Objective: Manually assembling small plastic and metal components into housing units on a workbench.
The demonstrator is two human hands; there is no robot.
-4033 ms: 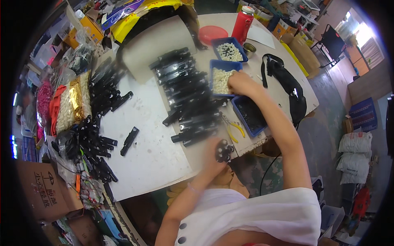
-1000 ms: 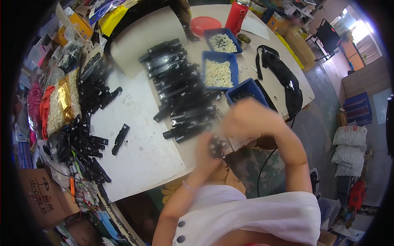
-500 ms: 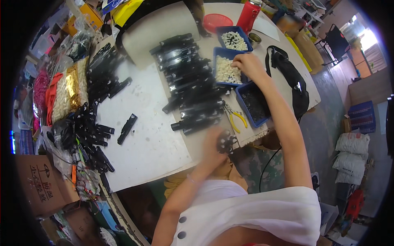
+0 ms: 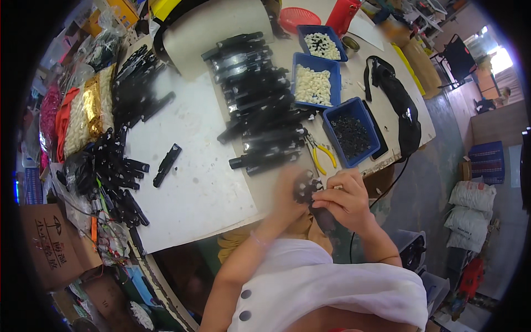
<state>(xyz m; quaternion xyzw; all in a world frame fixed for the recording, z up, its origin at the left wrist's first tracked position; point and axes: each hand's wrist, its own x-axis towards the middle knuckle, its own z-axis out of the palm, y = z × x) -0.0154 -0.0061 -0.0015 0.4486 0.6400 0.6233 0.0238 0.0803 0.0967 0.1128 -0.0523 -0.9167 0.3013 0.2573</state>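
Leftmost, a heap of black rods (image 4: 117, 171) lies at the table's side, tangled with plastic bags. Then one loose rod (image 4: 167, 165) on the white board (image 4: 193, 213), slanting up to the right, well apart from either hand. Next, a row of black rods (image 4: 260, 83), laid side by side, mostly crosswise, ends ragged.

Below that row, at the table's near edge: left hand (image 4: 285, 191), blurred, fingers wrapped around a black bundle (image 4: 303, 188). Bundle's pale-studded end faces up; its long axis seems to run down and rightward toward the lap, though fingers hide part of it.

Yellow-handled pliers (image 4: 319, 155) rest just beyond the bundle, jaws pointing away.

Right hand (image 4: 349, 200) stands immediately right of the studded end; bundle therefore lies left of its fingertips. Fingers narrow, pinching what looks like a small pale piece (image 4: 337, 187); contact with the bundle cannot be told.

Farther out, blue tray of white pieces (image 4: 316, 60); nearer the right hand, blue tray of black pieces (image 4: 365, 157).
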